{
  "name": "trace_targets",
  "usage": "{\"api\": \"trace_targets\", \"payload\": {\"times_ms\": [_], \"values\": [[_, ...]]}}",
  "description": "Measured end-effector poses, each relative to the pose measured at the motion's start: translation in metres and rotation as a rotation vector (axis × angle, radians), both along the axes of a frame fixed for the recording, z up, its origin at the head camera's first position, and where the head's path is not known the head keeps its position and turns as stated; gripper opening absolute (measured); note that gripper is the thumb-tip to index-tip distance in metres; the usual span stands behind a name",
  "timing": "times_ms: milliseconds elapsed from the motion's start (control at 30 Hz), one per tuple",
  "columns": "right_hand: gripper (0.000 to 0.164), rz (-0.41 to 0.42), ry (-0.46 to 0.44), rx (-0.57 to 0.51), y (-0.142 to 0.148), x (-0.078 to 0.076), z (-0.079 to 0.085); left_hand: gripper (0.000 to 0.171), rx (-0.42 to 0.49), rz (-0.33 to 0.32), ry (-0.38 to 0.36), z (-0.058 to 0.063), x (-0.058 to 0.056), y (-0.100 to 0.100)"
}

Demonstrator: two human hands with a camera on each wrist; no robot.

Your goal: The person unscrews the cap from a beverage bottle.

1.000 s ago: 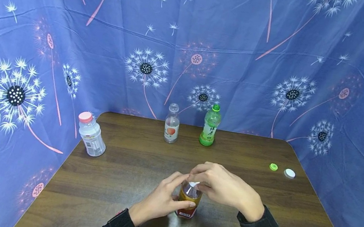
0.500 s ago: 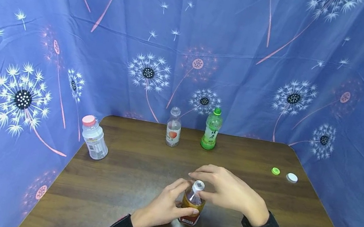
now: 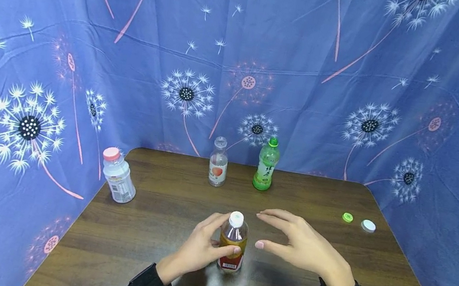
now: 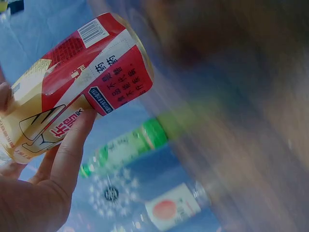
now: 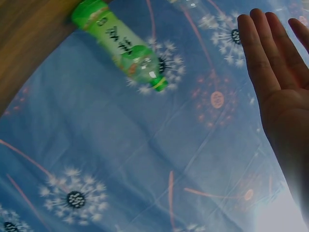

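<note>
Left grip (image 3: 200, 244) curls round a capped bottle (image 3: 234, 237), lower centre, right grip (image 3: 305, 244) spread empty, while green cap (image 3: 347, 217) and white cap (image 3: 368, 226) lie off, mid-right, and pink-topped bottle (image 3: 119, 179), mid-left, seems unopened.

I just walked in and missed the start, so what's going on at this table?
A person's left hand grips a white-topped bottle with a red-and-gold label. Their right hand is beside it, open, not touching it. Behind stand a clear bottle with a peach-coloured fruit label and a green plastic bottle; a pale bottle with a pink cap stands to the left. A small green cap and a round white cap lie to the right.
</note>
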State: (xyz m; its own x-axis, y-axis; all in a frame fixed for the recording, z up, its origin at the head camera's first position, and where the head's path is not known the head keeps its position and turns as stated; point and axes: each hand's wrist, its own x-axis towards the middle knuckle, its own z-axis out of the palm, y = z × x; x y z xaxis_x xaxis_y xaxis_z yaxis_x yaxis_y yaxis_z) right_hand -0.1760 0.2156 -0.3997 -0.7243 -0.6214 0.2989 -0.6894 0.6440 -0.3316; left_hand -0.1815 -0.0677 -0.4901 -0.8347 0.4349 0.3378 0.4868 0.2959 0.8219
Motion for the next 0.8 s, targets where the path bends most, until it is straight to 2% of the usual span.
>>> {"api": "trace_targets", "payload": {"times_ms": [133,367,633,800], "values": [[0.059,-0.050,-0.002,-0.013,0.011,0.000,-0.007,0.075,0.023,0.099,-0.029,0.006,-0.005,-0.018],[0.060,-0.194,-0.008,0.016,0.037,-0.002,-0.022,0.074,0.008,0.272,0.030,0.013,-0.009,-0.050],[0.063,-0.338,-0.036,0.045,0.068,-0.001,-0.036,0.074,0.005,0.443,0.028,0.016,-0.004,-0.085],[0.062,-0.374,-0.007,0.037,0.087,0.002,-0.042,0.072,-0.032,0.543,0.064,0.017,-0.003,-0.109]]}}
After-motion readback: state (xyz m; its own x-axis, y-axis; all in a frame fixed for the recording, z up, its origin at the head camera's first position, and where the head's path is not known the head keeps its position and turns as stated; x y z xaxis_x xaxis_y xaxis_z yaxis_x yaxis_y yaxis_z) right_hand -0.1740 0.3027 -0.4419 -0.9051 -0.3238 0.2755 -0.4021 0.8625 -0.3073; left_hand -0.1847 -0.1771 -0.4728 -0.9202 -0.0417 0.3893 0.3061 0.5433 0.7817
